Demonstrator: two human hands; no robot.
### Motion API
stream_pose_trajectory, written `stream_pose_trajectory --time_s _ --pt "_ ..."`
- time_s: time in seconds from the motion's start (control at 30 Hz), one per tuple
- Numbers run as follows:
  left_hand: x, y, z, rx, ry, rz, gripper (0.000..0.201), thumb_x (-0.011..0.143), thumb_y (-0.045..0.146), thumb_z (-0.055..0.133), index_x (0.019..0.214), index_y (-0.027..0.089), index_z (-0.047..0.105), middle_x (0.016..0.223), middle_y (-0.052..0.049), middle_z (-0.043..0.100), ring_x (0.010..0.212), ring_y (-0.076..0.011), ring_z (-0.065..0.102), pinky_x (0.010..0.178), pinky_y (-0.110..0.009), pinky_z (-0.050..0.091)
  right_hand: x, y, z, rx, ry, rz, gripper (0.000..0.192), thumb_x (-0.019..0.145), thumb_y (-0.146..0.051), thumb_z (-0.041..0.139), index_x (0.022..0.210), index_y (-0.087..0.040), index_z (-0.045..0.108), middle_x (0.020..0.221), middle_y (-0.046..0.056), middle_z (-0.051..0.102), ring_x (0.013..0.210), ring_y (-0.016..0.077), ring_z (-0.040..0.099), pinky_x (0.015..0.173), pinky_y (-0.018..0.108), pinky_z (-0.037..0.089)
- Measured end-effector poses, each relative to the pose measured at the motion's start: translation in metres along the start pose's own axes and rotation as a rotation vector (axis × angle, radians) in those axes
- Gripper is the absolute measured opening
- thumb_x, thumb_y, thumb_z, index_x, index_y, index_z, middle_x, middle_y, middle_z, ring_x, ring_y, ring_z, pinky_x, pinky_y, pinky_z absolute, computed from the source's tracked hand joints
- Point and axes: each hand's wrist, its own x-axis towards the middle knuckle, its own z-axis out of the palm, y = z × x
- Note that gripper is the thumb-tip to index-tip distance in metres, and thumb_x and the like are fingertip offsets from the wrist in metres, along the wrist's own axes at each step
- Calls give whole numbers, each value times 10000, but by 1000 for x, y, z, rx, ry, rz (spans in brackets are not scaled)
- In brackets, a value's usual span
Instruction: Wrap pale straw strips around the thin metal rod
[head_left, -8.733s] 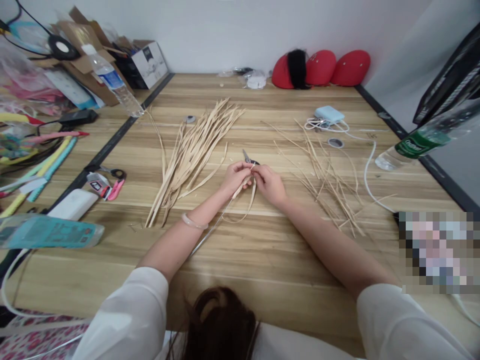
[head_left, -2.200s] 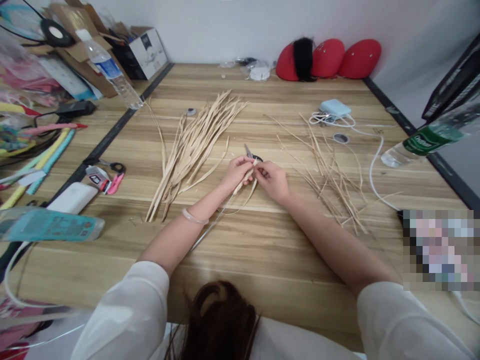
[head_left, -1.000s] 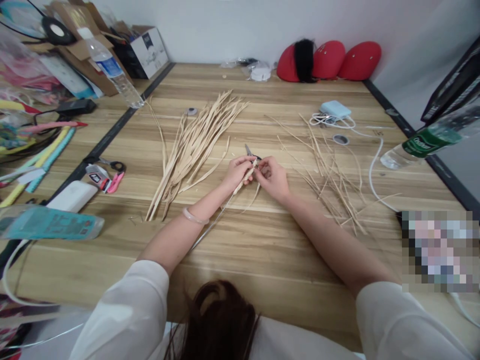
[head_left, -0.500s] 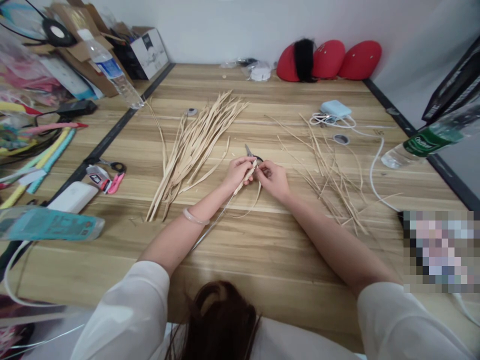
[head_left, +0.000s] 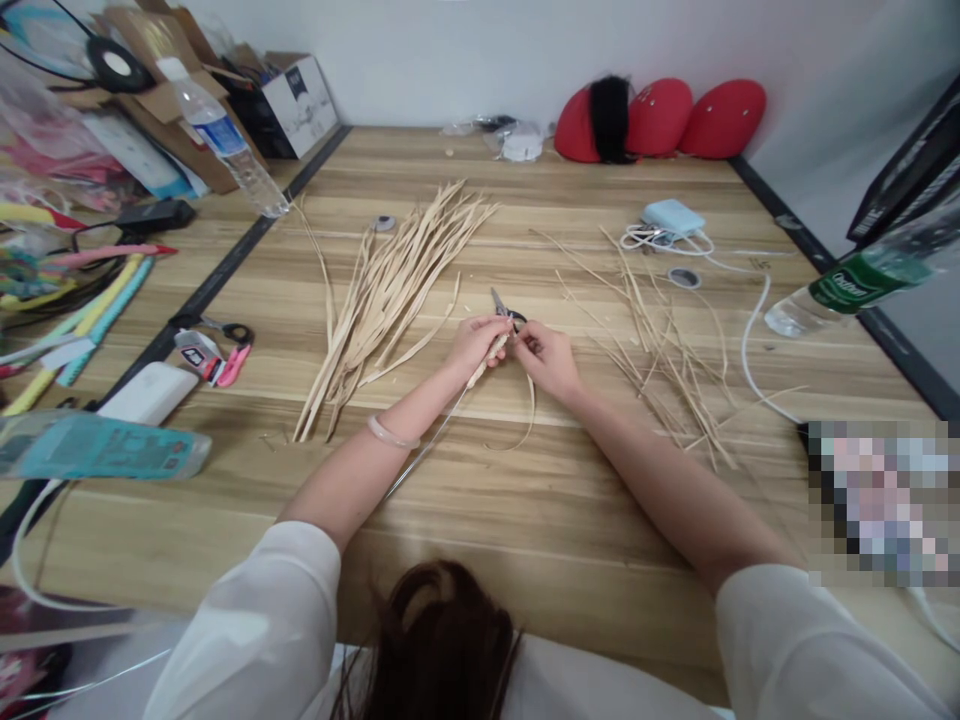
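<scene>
My left hand [head_left: 480, 343] is closed around a thin metal rod [head_left: 431, 445] whose upper part is wrapped in pale straw [head_left: 480, 374]. The rod runs down toward me, partly behind my left forearm. Against the wrapped end, my right hand [head_left: 546, 355] pinches a flat straw strip [head_left: 532, 405], and its loose tail curls down to the table. Just beyond my fingers lie scissors [head_left: 498, 300], their dark handles partly hidden by my hands. To the left spreads a bundle of wide straw strips [head_left: 397, 290]; thinner straw strands [head_left: 652, 340] lie scattered to the right.
Red caps [head_left: 660, 118] stand against the back wall. A green-labelled bottle [head_left: 847, 285], a light blue box with a white cable [head_left: 673, 218] and a tape roll [head_left: 683, 278] are on the right. Pink-handled snips [head_left: 234, 365], a power bank [head_left: 148, 393] and another bottle [head_left: 225, 145] are at left.
The loose tail of the straw strip has swung a little to the right below my right hand. Both hands stay nearly in place.
</scene>
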Motion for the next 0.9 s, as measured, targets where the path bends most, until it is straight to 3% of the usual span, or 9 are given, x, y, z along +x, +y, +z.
stream_pose_trajectory --time_s 0.13,0.37,0.47,0.6,0.9 --pt "-1 -1 1 44 34 4 116 748 196 682 747 113 601 482 49 524 360 -24 433 325 -146 243 0 1 1 -1 7 -6 96 808 -255 504 737 -199 535 595 -24 541 509 101 458 538 247 360" --pt "-3 -1 4 121 62 27 145 802 190 626 684 116 586 480 46 517 362 -25 439 331 -151 265 0 0 1 18 4 29 96 811 -254 520 745 -195 559 621 -8 604 527 109 530 533 246 391" --pt "-3 -1 4 115 58 34 121 794 175 619 692 117 588 497 42 531 371 -32 456 325 -155 272 -1 0 2 54 24 36 80 806 -243 526 828 -191 582 647 -7 628 549 116 575 552 246 431" --pt "-3 -4 3 130 25 49 108 791 173 614 703 117 588 473 46 514 364 -41 454 316 -157 276 -1 2 4 85 54 41 195 798 -225 531 979 -188 595 670 -8 645 561 116 599 558 243 463" --pt "-5 -3 5 147 47 33 121 814 185 547 722 127 600 455 43 510 341 -50 459 321 -166 278 -2 5 4 89 88 18 198 838 -275 503 941 -179 643 788 48 695 617 138 629 582 269 486"
